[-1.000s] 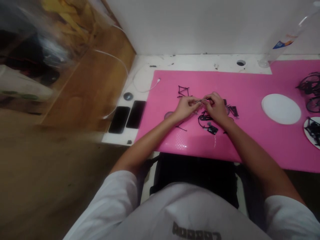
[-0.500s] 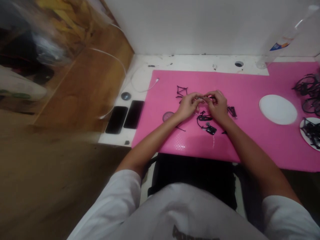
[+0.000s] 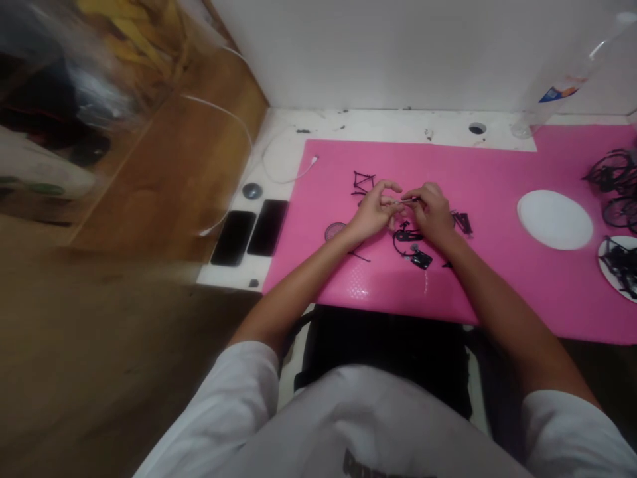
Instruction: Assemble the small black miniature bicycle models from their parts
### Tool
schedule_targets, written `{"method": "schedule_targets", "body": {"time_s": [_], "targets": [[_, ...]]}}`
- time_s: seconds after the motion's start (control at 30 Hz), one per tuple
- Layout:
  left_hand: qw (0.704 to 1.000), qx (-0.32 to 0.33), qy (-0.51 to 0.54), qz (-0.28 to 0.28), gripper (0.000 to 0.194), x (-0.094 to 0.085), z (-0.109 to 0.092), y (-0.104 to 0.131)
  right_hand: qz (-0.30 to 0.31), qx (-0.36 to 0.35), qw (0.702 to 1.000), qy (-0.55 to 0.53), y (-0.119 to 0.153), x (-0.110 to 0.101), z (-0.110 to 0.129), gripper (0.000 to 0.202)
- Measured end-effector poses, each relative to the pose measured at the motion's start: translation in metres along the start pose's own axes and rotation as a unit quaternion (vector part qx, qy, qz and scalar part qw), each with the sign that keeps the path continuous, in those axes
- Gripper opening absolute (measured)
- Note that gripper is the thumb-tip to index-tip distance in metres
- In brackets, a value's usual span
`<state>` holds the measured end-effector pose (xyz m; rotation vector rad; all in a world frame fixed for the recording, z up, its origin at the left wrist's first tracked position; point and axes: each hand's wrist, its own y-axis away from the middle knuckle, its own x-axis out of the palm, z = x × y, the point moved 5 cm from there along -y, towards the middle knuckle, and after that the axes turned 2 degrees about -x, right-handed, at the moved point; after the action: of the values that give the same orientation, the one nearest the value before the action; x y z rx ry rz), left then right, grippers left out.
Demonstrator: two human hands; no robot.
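My left hand (image 3: 375, 211) is over the pink mat, its index finger raised in an arch while the thumb and other fingers stay curled at one end of a small thin part (image 3: 407, 201). The other end is pinched by my right hand (image 3: 434, 211). Fingers cover most of this part, so its kind is unclear. Below the hands lie a black miniature crank-like piece (image 3: 409, 235) and a small black piece (image 3: 421, 258). A miniature black bicycle frame (image 3: 363, 180) lies beyond my left hand, and a small spoked wheel (image 3: 334, 231) lies near the left wrist.
Two dark phones (image 3: 233, 238) and a round object (image 3: 252, 190) lie left of the pink mat (image 3: 497, 285). To the right are a white disc (image 3: 555, 220), miniature bicycles (image 3: 617, 176) and a plate of black parts (image 3: 603, 265). A clear bottle (image 3: 557, 93) stands behind.
My left index finger has lifted away from the thin part, opening a gap above the thumb. My right hand keeps its pinch, with its fingers slightly shifted. The laid-out parts stay put.
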<state>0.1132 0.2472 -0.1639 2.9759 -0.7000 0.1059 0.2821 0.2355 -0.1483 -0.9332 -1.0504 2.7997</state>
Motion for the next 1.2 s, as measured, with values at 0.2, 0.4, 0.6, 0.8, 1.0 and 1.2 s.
{"method": "schedule_targets", "body": {"time_s": [0.2, 0.4, 0.6, 0.8, 1.0, 1.2], "targets": [[0.999, 0.007, -0.032, 0.023, 0.059, -0.023, -0.004, 0.002, 0.014, 0.005, 1.0, -0.001, 0.0, 0.005, -0.006, 0.03], [0.93, 0.107, -0.28, -0.211, 0.068, -0.129, -0.009, -0.011, -0.005, 0.018, 1.0, 0.0, -0.001, 0.003, -0.016, 0.038], [0.816, 0.0, -0.557, -0.157, 0.075, -0.173, 0.01, -0.012, -0.023, 0.014, 0.999, 0.02, 0.0, 0.002, -0.017, 0.037], [0.776, -0.017, -0.614, -0.142, 0.076, -0.173, 0.016, -0.018, -0.036, 0.018, 0.999, 0.025, -0.009, -0.01, -0.013, 0.037], [0.774, -0.007, -0.614, -0.153, 0.076, -0.183, 0.019, -0.028, -0.058, 0.012, 0.998, 0.028, -0.032, -0.03, -0.014, 0.041], [0.785, 0.011, -0.596, -0.168, 0.073, -0.186, 0.019, -0.037, -0.048, 0.006, 0.999, 0.015, -0.049, -0.034, -0.019, 0.042]]}}
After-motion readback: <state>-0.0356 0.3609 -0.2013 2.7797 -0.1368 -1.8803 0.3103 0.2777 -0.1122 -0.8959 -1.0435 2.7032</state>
